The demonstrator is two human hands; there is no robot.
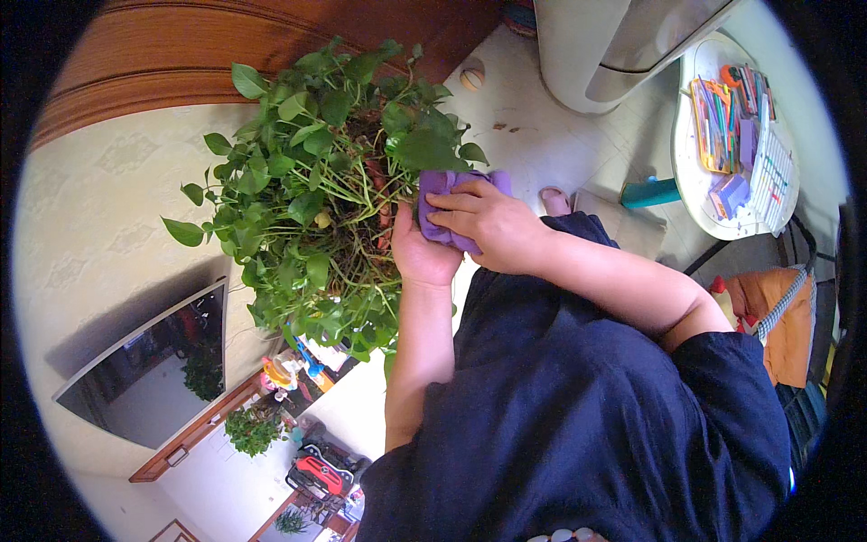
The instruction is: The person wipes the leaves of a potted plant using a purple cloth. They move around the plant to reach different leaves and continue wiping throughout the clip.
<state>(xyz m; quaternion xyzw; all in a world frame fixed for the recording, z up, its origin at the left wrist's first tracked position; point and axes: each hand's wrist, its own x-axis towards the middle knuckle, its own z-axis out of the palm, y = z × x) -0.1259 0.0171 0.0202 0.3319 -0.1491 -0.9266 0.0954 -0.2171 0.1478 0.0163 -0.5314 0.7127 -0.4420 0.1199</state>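
A purple cloth (437, 196), folded into a thick pad, is under the fingers of my right hand (498, 220). My left hand (428, 257) lies palm up against the cloth's lower side; its fingers are mostly hidden by the cloth, so what they hold cannot be made out. A broad dark green leaf (431, 148) meets the cloth's upper edge. It belongs to a bushy trailing potted plant (318, 203) just left of both hands. Part of a reddish-brown rim (385, 220) shows among the stems.
A white table (704, 217) with pens, boxes and a rack stands at right, near a pale floor-standing cabinet (576, 61). A wall-mounted television (156, 366) is at lower left. A ball (472, 79) and a pink slipper (555, 201) lie on the floor. A red toy car (322, 474) stands beyond.
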